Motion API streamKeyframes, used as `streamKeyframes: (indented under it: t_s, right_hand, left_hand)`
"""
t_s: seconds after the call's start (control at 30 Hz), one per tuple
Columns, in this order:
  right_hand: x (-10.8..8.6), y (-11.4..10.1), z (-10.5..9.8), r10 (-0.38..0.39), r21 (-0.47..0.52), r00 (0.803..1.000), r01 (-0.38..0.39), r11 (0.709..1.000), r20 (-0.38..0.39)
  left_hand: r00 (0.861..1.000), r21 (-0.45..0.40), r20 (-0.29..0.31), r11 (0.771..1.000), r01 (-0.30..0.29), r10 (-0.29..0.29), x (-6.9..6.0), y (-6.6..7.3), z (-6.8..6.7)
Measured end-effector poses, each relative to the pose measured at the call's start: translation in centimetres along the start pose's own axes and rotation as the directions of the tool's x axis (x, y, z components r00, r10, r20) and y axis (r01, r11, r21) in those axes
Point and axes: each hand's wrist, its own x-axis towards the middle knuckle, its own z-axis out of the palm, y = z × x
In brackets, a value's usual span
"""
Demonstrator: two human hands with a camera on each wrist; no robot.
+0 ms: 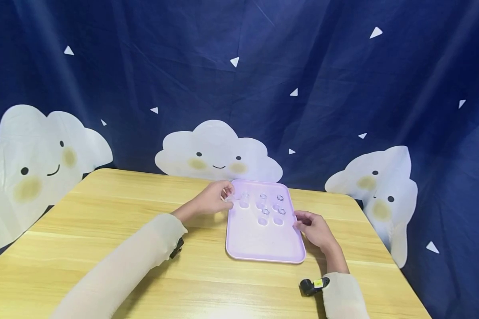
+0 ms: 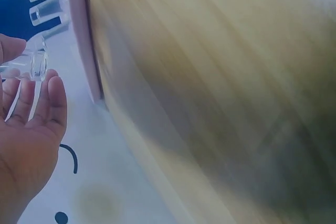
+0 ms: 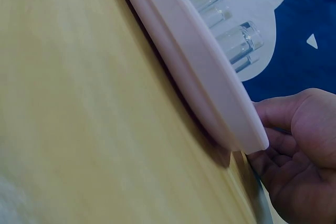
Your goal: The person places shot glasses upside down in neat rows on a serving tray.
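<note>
A small clear glass (image 2: 38,65) is pinched between the thumb and fingers of my left hand (image 1: 213,198), at the upper left edge of a pale purple tray (image 1: 259,246). Several similar clear glasses (image 1: 265,212) stand upright on the upper half of that tray, in two rough rows. On the tray's right side, my right hand (image 1: 314,228) grips the rim, one digit at its upper edge and other fingers curled below in the right wrist view. Part of the held glass is hidden by the left hand.
The tray lies on a light wooden table (image 1: 135,190). Behind the table hangs a dark blue curtain (image 1: 207,88) with white clouds and triangles. Black wrist cameras sit at both sleeves, the right one (image 1: 312,286) close above the tabletop.
</note>
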Motion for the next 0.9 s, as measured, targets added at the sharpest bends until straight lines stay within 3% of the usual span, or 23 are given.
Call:
streamKeyframes:
  t_s: [0.33,0.63,0.9]
  right_hand:
    - [0.0,0.1,-0.1,0.002,-0.006,1.000,-0.002,1.000,0.001]
    - [0.0,0.0,0.0,0.001,0.003,1.000,-0.001,1.000,0.007]
    - [0.0,0.0,0.0,0.004,-0.001,1.000,-0.004,1.000,0.005]
  left_hand:
    - [0.999,0.061,0.047,0.998,-0.022,0.019,-0.1,0.9,0.4]
    - [0.998,0.108,0.047,0.993,-0.042,0.037,-0.1,1.2,0.6]
    - [0.997,0.105,0.072,0.994,-0.034,0.027,-0.3,1.4,0.9]
